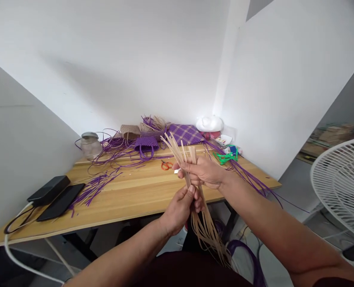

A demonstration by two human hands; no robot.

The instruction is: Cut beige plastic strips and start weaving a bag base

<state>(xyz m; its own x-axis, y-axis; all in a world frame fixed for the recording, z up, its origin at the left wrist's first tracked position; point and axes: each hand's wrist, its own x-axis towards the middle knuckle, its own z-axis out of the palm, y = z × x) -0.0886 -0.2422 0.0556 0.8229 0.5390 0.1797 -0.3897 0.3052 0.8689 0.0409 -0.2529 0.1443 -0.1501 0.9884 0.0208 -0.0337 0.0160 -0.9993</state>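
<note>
A bundle of long beige weaving strips (205,225) is held upright in front of me, over the table's near edge. My right hand (205,171) wraps round its upper part, with the cut ends fanning out above the fingers. Just below, my left hand (182,205) pinches the same bundle between thumb and fingers. From there the strips hang in loose curves toward my lap. Orange-handled scissors (166,165) lie on the table behind my hands, their blades partly in view. A small white piece beside my right fingers is too hidden to name.
On the wooden table (129,195) lie purple strip offcuts (95,187), a phone (61,202), a black box (48,190), a glass jar (91,146), a small purple woven basket (146,145), purple checked weaving (185,134) and green strips (226,157). A white fan (343,179) stands right.
</note>
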